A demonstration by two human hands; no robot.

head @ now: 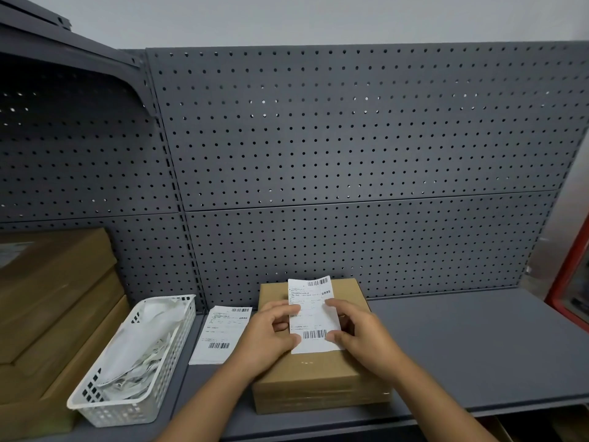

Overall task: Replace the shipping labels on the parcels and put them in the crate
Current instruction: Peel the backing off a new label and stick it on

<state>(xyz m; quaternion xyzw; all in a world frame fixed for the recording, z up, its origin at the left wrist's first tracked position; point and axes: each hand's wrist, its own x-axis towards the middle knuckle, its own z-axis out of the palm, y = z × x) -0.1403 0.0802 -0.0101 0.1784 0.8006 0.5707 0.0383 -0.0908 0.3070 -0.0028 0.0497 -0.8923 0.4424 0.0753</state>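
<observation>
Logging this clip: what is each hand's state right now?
Left hand: pinches the shipping label, left edge.
Right hand: pinches the same label, right edge.

Both bare forearms come in from the near edge and converge toward the middle. The left forearm (210, 400) enters from the near left, slanting right and away. The right forearm (446, 406) enters from the near right, slanting left and away. The hands sit side by side, a little apart, with their backs toward the camera. The left hand (271, 336) has its fingers curled, forefinger and thumb pinching the left edge of a label (310, 290). The right hand (363, 330) mirrors it, its curled forefinger and thumb pinching the label's right edge. Both wrists look roughly straight, in line with the forearms.
</observation>
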